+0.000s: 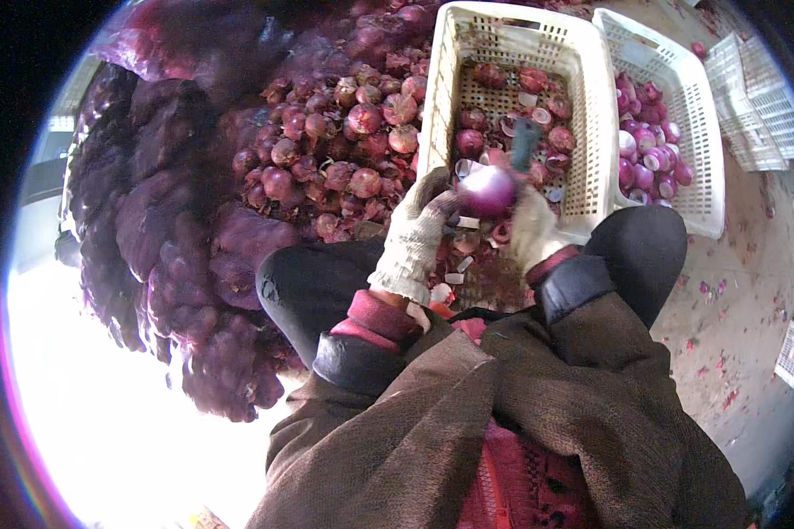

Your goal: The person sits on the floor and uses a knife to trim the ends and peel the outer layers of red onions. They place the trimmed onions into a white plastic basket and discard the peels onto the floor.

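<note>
My left hand [415, 225], in a white knit glove with dark fingers, grips a peeled purple onion [486, 191] from its left side. Close against the onion's right side is my gloved right hand [536, 221], blurred. A flat dark blade, apparently a knife [525, 144], projects from it away from me; its handle is hidden. Beneath both hands stands a cream plastic crate [582, 152] holding unpeeled red onions, cut ends and loose skins. More trimmings lie between my knees.
Left of the crate, a heap of unpeeled red onions [364, 119] borders filled purple mesh sacks [165, 198]. On the right, a white crate [705, 192] contains peeled onions [655, 159]. Further stacked crates [761, 99] line the right side. Skin scraps litter the floor [714, 317].
</note>
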A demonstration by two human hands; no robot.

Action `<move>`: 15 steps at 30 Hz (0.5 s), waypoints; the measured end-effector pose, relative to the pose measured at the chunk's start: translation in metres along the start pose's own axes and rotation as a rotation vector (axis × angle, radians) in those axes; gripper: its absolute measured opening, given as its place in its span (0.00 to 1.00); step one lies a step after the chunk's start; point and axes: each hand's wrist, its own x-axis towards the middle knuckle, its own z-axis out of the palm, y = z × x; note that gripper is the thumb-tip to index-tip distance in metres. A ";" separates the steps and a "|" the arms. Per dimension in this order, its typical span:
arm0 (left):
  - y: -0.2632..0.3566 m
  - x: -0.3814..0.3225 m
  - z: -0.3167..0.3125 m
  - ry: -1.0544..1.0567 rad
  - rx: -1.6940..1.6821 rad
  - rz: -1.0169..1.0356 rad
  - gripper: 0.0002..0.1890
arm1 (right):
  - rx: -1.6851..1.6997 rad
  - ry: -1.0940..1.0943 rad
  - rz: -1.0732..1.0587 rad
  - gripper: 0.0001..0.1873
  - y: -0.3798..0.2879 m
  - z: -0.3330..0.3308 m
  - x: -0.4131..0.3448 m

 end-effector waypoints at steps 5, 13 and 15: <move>0.009 -0.010 -0.022 0.050 -0.097 -0.303 0.19 | 0.538 0.243 -0.497 0.18 -0.089 0.014 0.009; -0.027 0.026 -0.098 0.148 0.071 -0.294 0.16 | 0.055 0.146 -0.383 0.18 -0.077 0.009 -0.007; -0.063 0.059 -0.147 0.196 0.403 -0.312 0.15 | -0.234 0.078 -0.215 0.18 -0.031 0.023 -0.008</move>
